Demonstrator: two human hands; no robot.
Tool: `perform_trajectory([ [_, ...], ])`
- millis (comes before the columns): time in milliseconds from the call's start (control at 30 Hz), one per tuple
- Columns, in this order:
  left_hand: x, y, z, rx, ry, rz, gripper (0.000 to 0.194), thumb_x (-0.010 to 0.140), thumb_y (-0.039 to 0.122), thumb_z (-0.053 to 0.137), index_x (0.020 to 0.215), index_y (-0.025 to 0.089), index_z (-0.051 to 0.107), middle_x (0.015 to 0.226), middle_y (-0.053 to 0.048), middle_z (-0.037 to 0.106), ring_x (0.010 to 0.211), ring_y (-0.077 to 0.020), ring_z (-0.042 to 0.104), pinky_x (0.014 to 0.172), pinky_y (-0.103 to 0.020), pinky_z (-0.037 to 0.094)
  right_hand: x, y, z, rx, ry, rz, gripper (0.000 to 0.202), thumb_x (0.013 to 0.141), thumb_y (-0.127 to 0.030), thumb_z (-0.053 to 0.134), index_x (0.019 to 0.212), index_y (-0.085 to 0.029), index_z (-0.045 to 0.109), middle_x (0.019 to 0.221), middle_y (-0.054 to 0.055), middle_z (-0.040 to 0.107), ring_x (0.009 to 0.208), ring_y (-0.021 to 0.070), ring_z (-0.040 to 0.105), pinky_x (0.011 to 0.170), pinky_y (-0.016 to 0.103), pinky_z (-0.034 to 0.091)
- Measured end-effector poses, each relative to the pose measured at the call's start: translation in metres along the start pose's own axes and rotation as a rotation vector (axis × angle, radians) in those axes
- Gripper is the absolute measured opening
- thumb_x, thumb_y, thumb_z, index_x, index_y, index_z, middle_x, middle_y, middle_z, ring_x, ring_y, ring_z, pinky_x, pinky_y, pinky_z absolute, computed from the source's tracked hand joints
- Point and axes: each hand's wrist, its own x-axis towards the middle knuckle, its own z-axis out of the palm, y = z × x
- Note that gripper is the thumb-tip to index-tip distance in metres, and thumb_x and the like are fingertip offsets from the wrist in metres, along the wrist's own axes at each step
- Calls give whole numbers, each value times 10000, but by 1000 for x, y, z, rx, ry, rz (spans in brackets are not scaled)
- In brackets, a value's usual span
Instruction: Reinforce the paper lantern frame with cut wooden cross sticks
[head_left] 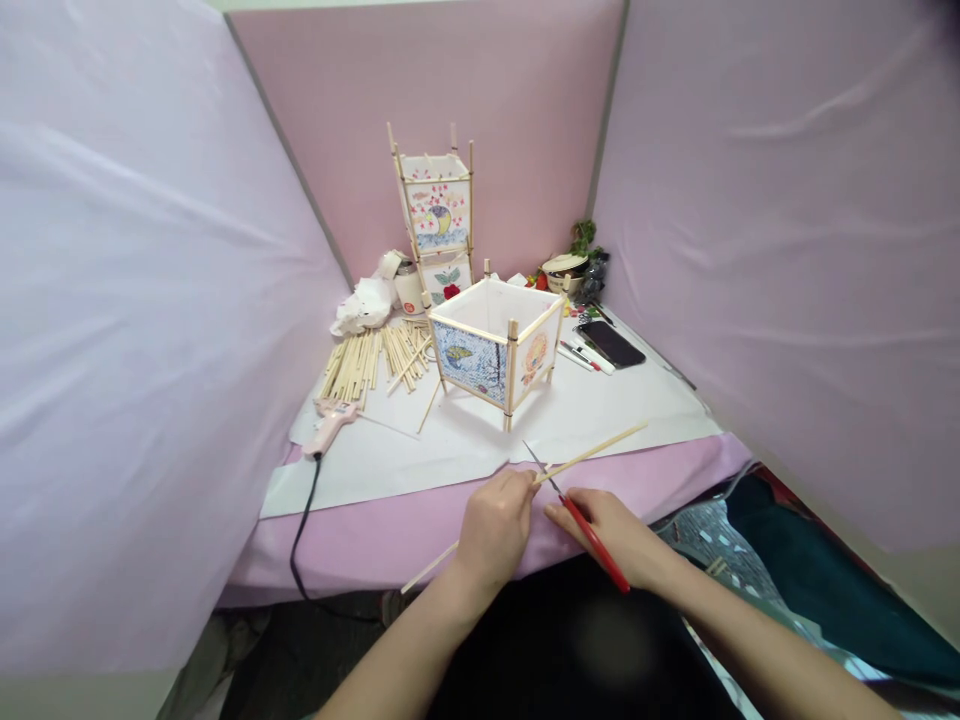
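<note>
My left hand [493, 522] is closed around a thin wooden stick [604, 445]. One end of the stick reaches up to the right and the other comes out below the hand on the left. In my right hand [619, 525] are red-handled scissors [596, 545], their metal blades at the stick just beside my left fingers. Whether the blades press on the stick, I cannot tell. Just beyond my hands stands a square lantern-like frame [508, 375] of sticks with drawn white panels.
A taller stick frame [442, 205] stands behind. On the left lie many loose wooden sticks [352, 365] and a pink glue gun [330, 428] with a black cord. A phone [611, 343], pens [589, 355] and a lidded basket [565, 272] are on the right. Fabric walls enclose the table.
</note>
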Motion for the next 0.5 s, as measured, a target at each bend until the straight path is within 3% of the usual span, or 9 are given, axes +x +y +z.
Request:
perform_trajectory([
  [200,-1,-4,9,-87,25,-76,189,928,191,454,940,187,643,883,-65,699,830,-198,651,760,-304,492,-2,10,4,-26,19,28,485,839,-601,490,591,-190,421,535,-33,429,531,113,368,511,251,256],
  [500,4,-3,6,-139,2,-132,193,933,214,461,927,176,650,878,-64,701,830,-190,648,773,-300,488,-6,10,1,74,-12,10,485,840,-587,499,588,-190,380,528,-50,324,530,96,298,490,242,230],
])
